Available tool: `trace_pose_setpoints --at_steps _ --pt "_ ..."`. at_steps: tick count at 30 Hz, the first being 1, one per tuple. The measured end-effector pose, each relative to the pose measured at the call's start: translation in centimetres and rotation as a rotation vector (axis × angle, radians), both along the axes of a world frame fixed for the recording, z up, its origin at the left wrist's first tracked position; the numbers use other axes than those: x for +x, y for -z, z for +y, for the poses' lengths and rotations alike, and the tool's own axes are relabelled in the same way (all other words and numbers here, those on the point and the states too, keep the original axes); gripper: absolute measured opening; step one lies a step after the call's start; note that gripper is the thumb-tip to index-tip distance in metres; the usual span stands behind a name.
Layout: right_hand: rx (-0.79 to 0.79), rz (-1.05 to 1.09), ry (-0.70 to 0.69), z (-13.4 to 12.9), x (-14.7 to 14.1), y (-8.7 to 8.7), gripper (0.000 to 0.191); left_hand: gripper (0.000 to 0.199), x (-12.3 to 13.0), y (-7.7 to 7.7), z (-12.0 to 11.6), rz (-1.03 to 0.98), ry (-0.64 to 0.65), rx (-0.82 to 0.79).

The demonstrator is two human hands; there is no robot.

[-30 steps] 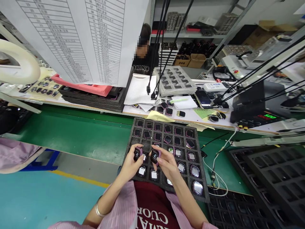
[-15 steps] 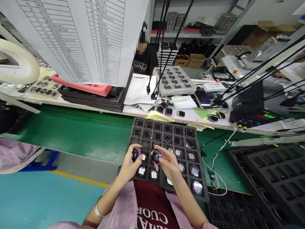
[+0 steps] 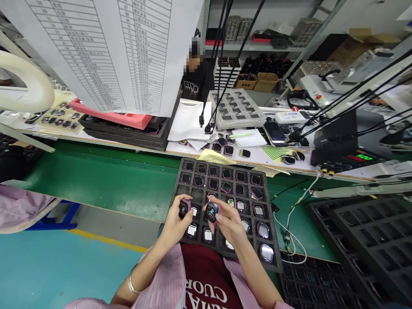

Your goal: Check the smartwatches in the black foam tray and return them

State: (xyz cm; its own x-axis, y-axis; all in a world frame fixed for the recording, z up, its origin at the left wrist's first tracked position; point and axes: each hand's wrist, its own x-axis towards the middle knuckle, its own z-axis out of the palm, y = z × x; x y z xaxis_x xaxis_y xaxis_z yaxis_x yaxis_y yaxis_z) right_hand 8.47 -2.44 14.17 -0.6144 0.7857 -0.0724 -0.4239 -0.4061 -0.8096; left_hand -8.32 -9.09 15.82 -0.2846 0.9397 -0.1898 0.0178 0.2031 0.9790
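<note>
My left hand (image 3: 175,219) grips a small watch body (image 3: 184,209) with a lit dark screen and a purple frame. A second watch body (image 3: 212,211), its screen also lit, is pinched between the fingers of my right hand (image 3: 229,219). Both are held above a dark foam tray (image 3: 225,165) divided into compartments. Dark-screened watch bodies fill the tray's far rows, while several in the nearer rows show white labels or shiny faces. My hands hide part of the middle compartments.
A white bench (image 3: 199,150) beyond the tray bears papers, loose watches, a clear tray stack (image 3: 236,109) and a phone (image 3: 273,132). Printed sheets (image 3: 144,56) and black cables (image 3: 220,56) hang ahead. More foam trays (image 3: 370,236) stand right. A person (image 3: 196,79) is behind the bench.
The view has shifted very slightly. Both hands keep their places with the same watch bodies, and the watch in my left hand shows its screen a little more.
</note>
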Motion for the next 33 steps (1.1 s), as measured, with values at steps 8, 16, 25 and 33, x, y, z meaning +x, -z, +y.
trace_pose_setpoints --at_steps 8,16,25,33 --pt "-0.093 -0.065 -0.108 0.1 -0.1 0.3 0.041 0.047 -0.3 1.3 0.2 -0.275 0.08 -0.031" --pt "0.013 -0.181 0.052 -0.3 0.2 0.8 0.045 0.041 -0.6 0.9 0.1 -0.464 0.047 -0.039" --pt "0.062 -0.19 0.071 -0.6 0.3 1.0 0.05 0.039 -0.3 0.3 0.1 -0.424 0.05 -0.055" --pt "0.075 -0.187 0.077 -0.8 0.3 0.8 0.048 0.037 -0.2 0.5 0.1 -0.415 0.075 -0.053"
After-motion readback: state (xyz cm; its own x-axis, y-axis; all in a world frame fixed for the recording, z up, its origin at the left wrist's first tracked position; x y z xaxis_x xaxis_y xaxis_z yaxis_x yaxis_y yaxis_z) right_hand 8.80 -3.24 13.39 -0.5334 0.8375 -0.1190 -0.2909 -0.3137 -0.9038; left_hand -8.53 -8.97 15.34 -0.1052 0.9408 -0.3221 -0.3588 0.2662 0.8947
